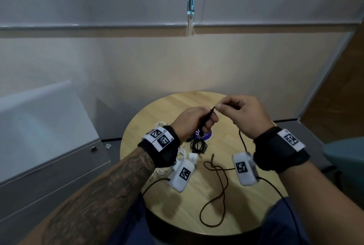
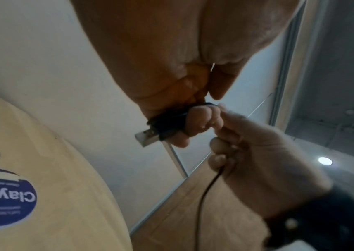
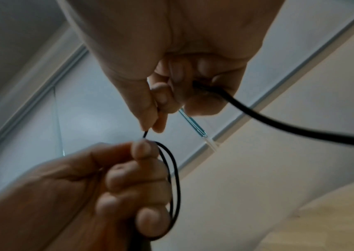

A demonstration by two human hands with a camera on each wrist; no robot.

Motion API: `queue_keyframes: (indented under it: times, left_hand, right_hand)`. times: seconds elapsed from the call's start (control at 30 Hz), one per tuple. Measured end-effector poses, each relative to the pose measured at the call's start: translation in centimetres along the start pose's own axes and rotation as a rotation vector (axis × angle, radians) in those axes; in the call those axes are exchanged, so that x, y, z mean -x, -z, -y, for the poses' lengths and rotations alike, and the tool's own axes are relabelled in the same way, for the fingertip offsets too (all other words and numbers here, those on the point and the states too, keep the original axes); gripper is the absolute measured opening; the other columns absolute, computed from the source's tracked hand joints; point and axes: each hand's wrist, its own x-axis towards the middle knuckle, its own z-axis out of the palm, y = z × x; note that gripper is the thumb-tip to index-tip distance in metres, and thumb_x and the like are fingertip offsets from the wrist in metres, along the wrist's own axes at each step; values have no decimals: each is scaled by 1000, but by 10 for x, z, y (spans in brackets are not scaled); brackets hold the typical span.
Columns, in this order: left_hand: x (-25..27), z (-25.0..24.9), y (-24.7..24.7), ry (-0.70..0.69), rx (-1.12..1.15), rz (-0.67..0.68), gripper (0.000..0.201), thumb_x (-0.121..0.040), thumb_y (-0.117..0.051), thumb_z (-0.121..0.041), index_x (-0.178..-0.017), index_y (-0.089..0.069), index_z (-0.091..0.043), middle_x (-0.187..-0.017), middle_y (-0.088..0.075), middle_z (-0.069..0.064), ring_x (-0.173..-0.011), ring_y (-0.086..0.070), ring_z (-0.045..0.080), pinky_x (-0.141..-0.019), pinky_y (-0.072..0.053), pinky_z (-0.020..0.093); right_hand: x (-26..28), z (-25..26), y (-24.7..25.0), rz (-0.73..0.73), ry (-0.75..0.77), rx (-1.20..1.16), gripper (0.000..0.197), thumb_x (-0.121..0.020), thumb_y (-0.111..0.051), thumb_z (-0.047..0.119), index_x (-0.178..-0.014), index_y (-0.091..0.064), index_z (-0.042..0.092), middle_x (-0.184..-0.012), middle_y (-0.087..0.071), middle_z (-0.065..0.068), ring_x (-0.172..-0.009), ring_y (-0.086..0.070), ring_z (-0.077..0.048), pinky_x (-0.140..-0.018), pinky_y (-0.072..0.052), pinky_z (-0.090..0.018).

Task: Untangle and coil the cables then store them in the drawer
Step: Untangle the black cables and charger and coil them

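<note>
Above a round wooden table (image 1: 167, 107), my left hand (image 1: 199, 120) grips a few loops of a thin black cable (image 3: 175, 183) together with its USB plug (image 2: 147, 137). My right hand (image 1: 232, 108) pinches the same cable just beyond the loops, between thumb and forefinger. From that hand the cable hangs down and trails in loose loops (image 1: 218, 195) across the table's near side. A coiled black cable (image 1: 199, 146) lies under my hands. A white cable (image 1: 163, 168) with a white adapter (image 1: 193, 157) lies at the left, partly hidden by my left wrist.
A grey drawer cabinet (image 1: 49, 156) with a key lock (image 1: 94, 148) stands left of the table, its drawers closed. A blue round sticker (image 1: 206, 135) marks the table's middle. A teal chair (image 1: 346, 156) sits at the right. Wall and blinds lie behind.
</note>
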Motion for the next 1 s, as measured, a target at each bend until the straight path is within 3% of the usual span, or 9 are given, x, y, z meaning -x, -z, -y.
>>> queue_keyframes:
  times: [0.1, 0.27, 0.4, 0.57, 0.7, 0.77, 0.83, 0.93, 1.0]
  left_hand:
    - [1, -11, -1, 51, 177, 90, 31, -97, -29, -16, -81, -53, -6, -61, -35, 1, -52, -31, 15, -58, -35, 30]
    - [4, -22, 12, 59, 715, 130, 21, -87, -33, -16, -81, -52, -10, -63, -37, -3, -52, -36, 11, -63, -42, 29]
    - [-5, -17, 25, -37, 892, -80, 23, -95, -33, -10, -92, -55, -6, -70, -49, 1, -57, -50, 12, -70, -50, 28]
    - [-13, 4, 36, -142, 664, -261, 21, -101, -37, -7, -99, -58, -1, -76, -60, 5, -66, -62, 15, -78, -55, 31]
    - [-9, 14, 23, -210, 304, -228, 19, -99, -42, -2, -98, -61, 1, -75, -64, 5, -68, -64, 15, -72, -55, 25]
    - [-7, 14, 18, -222, 66, -222, 18, -98, -45, 0, -99, -63, 1, -76, -63, 7, -65, -63, 11, -65, -52, 21]
    - [-2, 13, 13, -179, -75, -163, 21, -99, -44, -3, -94, -64, -3, -72, -64, 4, -61, -62, 10, -62, -48, 25]
    - [8, 12, 6, -81, -83, -43, 30, -101, -39, -13, -86, -65, -6, -68, -60, 4, -60, -55, 16, -64, -41, 33]
    - [11, 8, 4, -51, -55, 25, 28, -98, -40, -14, -84, -62, -3, -65, -52, 6, -56, -48, 17, -61, -40, 32]
  right_hand:
    - [-2, -8, -5, -33, -33, -62, 9, -93, -67, 22, -90, -76, 19, -62, -62, 20, -56, -52, 2, -51, -38, -9]
    - [13, -21, -37, 69, -182, -136, 32, -101, -55, 24, -75, -71, 32, -63, -56, 6, -52, -43, -12, -45, -38, -25]
    - [40, -16, -51, 280, -183, -3, 28, -102, -52, 33, -92, -73, 16, -60, -57, 3, -48, -45, -11, -45, -41, -27]
    - [51, 8, -40, 333, -121, 13, 26, -101, -56, 24, -93, -73, 5, -55, -49, 12, -43, -41, 0, -48, -32, -12]
    - [43, 20, -25, 279, -31, 97, 19, -97, -63, 22, -84, -73, 12, -51, -50, 15, -47, -42, -2, -51, -32, -17]
    - [39, 24, -19, 203, -24, 60, 13, -94, -63, 9, -93, -75, 14, -56, -60, 20, -48, -52, 3, -50, -36, -9]
    - [32, 28, -11, 131, -69, -95, 23, -91, -58, -6, -103, -72, 8, -58, -64, 15, -47, -54, 4, -47, -38, -5]
    - [19, 27, -2, 67, -81, -154, 25, -90, -55, -8, -103, -67, 10, -67, -67, 2, -53, -56, 2, -54, -40, -8]
    - [13, 16, 1, 27, -56, -111, 21, -91, -61, 2, -97, -66, 22, -73, -72, 0, -72, -66, -10, -72, -49, -22]
